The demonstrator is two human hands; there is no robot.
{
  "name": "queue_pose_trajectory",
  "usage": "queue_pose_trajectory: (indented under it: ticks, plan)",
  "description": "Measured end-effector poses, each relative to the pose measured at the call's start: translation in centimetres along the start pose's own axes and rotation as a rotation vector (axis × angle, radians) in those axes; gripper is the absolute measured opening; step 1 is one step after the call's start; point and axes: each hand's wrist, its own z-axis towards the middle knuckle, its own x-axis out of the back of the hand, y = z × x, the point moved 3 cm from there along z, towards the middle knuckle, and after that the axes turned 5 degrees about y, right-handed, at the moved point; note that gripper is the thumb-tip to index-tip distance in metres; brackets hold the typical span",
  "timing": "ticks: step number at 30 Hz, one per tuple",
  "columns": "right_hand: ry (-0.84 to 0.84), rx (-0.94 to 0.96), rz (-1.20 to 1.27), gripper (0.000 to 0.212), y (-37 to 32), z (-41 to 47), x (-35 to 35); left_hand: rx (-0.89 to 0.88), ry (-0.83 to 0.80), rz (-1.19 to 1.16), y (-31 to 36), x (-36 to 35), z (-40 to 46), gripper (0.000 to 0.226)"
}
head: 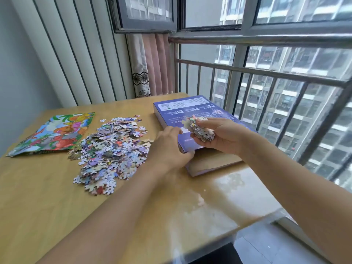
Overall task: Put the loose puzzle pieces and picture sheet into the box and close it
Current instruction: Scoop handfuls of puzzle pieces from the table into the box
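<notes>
My left hand, nearest the lens behind its forearm, lies palm-down at the near left corner of the puzzle box, fingers curled against its edge; whether they hold the lid I cannot tell. My right hand hovers over the box, fingers cupped round a handful of puzzle pieces. The wooden table carries everything. The box is purple and flat, printed side up; its long axis runs from the near edge away towards the window railing, and a pale inner tray appears to show at its near end. I judge it not yet open enough to take the handful, so the next move turns on the left hand, which is nearer that corner. The picture sheet, a bright dinosaur scene, lies flat well to the left. The pile of loose pieces sprawls between sheet and box, just beside the left hand.
</notes>
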Motion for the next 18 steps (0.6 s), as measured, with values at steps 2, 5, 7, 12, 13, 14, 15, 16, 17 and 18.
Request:
queue_pose_trajectory:
  ticks: [2, 5, 7, 12, 13, 14, 15, 16, 17, 18]
  plan:
    - [0.04, -0.002, 0.004, 0.02, -0.3, -0.2, 1.9, 0.012, -0.107, 0.135, 1.7, -1.8, 0.4, 0.061]
    - [0.065, -0.027, -0.016, 0.028, -0.1, -0.1, 3.5, 0.068, -0.059, 0.233, 2.9, -2.5, 0.5, 0.039]
    - [0.056, -0.025, -0.024, 0.03, 0.0, -0.1, 4.1, 0.106, 0.027, 0.213, 3.0, -2.2, 0.5, 0.019]
    - [-0.01, -0.003, -0.1, 0.043, -1.1, -0.7, 3.8, 0.033, 0.117, 0.237, 2.2, 0.5, 2.5, 0.008]
    - [-0.034, 0.015, -0.118, 0.045, -1.8, -0.9, 3.6, 0.011, 0.114, 0.248, 2.4, 1.7, 3.3, 0.009]
    - [-0.053, 0.043, -0.147, 0.046, -2.6, -1.1, 3.3, -0.013, 0.104, 0.265, 2.8, 2.9, 4.2, 0.01]
    - [-0.065, 0.082, -0.192, 0.045, -3.4, -1.3, 3.0, -0.034, 0.094, 0.276, 3.2, 4.2, 5.2, 0.011]
    - [-0.069, 0.133, -0.247, 0.041, -4.4, -1.5, 2.6, -0.046, 0.086, 0.276, 3.7, 5.6, 6.1, 0.01]
    - [-0.064, 0.181, -0.295, 0.038, -5.4, -1.5, 2.3, -0.046, 0.073, 0.267, 4.1, 6.8, 6.9, 0.009]
    - [-0.057, 0.222, -0.345, 0.039, -6.3, -1.5, 2.0, -0.037, 0.049, 0.252, 4.4, 7.8, 7.7, 0.007]
